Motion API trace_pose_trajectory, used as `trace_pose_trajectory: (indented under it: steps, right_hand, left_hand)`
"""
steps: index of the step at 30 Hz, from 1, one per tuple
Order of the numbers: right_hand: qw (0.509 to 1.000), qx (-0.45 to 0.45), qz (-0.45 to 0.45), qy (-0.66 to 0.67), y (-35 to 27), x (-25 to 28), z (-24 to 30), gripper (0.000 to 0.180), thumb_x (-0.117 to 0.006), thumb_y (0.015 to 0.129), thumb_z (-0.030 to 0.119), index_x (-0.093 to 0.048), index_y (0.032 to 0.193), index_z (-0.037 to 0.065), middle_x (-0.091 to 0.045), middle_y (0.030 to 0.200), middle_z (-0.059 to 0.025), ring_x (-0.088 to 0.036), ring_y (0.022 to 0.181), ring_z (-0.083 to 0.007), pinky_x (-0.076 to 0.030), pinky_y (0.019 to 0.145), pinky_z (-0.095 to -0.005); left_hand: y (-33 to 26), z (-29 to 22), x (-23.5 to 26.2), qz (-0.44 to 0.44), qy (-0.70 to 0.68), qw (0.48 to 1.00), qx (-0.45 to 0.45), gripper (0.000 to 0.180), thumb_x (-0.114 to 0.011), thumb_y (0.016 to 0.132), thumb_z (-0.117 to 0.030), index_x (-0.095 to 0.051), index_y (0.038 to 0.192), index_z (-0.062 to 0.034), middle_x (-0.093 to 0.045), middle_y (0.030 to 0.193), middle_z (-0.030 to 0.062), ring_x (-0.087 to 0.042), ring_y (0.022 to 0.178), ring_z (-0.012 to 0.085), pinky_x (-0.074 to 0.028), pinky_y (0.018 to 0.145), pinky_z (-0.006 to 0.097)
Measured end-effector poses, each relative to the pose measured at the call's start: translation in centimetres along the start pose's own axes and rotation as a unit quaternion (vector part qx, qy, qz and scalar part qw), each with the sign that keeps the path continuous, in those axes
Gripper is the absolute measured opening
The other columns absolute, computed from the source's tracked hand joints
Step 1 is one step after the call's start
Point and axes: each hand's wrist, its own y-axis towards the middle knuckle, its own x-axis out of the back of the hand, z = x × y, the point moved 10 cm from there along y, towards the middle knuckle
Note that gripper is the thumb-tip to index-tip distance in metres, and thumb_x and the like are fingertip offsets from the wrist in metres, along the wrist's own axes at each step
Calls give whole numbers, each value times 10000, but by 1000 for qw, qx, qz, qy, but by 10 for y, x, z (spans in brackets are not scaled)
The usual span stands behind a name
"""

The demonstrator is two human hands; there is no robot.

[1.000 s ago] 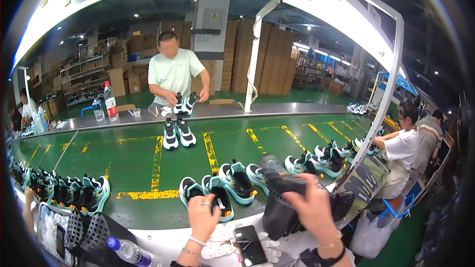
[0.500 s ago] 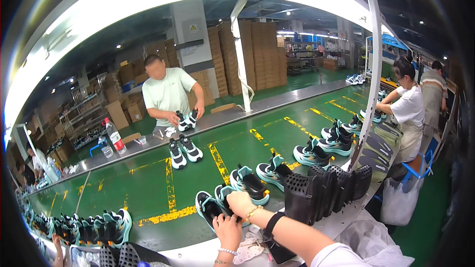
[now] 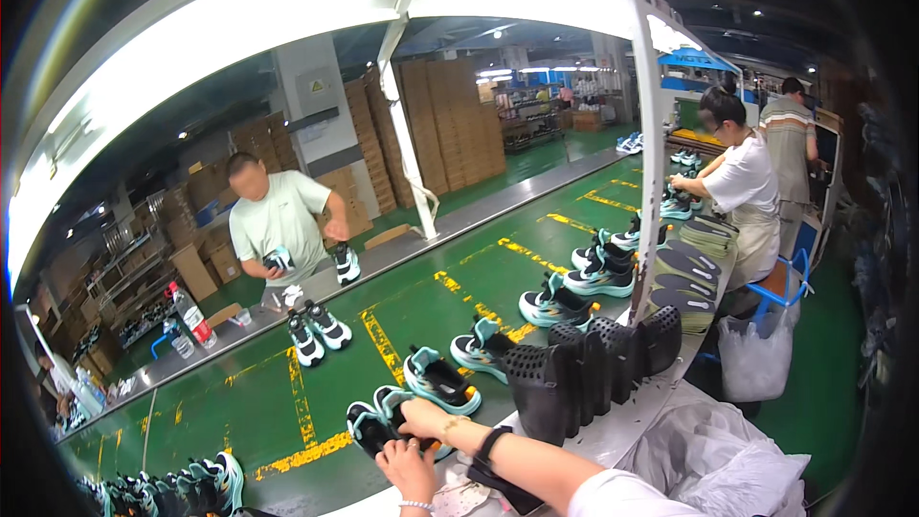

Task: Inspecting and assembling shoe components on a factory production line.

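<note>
Hands meet over a pair of black sneakers with teal linings (image 3: 378, 421) that sits at the near edge of a long green conveyor belt (image 3: 431, 311) marked with yellow lines. The right hand (image 3: 428, 418), wearing a black wristband, rests on top of the pair with its fingers curled over the shoes; how tightly this grip closes cannot be told. The left hand (image 3: 410, 469), with a bead bracelet at the wrist, comes up from the lower edge just below the same shoes and touches their near side; whether its fingers are spread or pressed together is hidden.

Just right of the hands, on the pale worktop (image 3: 613, 431) along the belt's near edge, stands a row of black perforated sole pieces (image 3: 584, 364) set upright. More teal, black and white sneakers (image 3: 555, 304) lie in pairs along the belt toward its far right end, and another group crowds the near left corner (image 3: 191, 488). A white plastic bag (image 3: 728, 469) lies at the lower right.

Across the belt a person in a pale green shirt (image 3: 278, 220) holds a shoe at the far edge, beside a black and white pair (image 3: 318, 333). At the right end a person in a white shirt (image 3: 742, 182) sits by stacked dark insoles (image 3: 689, 273). Brown cardboard boxes (image 3: 450, 124) are stacked high behind, under a bright curved light strip (image 3: 287, 19), and the floor is green.
</note>
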Motion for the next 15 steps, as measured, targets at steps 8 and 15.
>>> trace_pose_trajectory:
  steps: [8,15]
  right_hand:
    - [935,15,-334,-117,-205,261,33,271,-571,868,359,-581,903,90,-594,595,-116,-623,561,-279,-478,486,-385]
    - [922,-210,-62,-319,-198,246,-49,560,-509,849,561,-697,848,34,-678,799,-111,-671,784,-246,-522,678,-362]
  left_hand:
    - [26,78,-3,111,38,990,85,300,-702,673,-219,-647,955,-135,-547,958,92,-486,986,254,-295,978,488]
    - [55,-47,-22,181,-124,975,13,556,-670,752,-325,-501,1234,-106,-549,1068,171,-537,1007,339,-457,867,421]
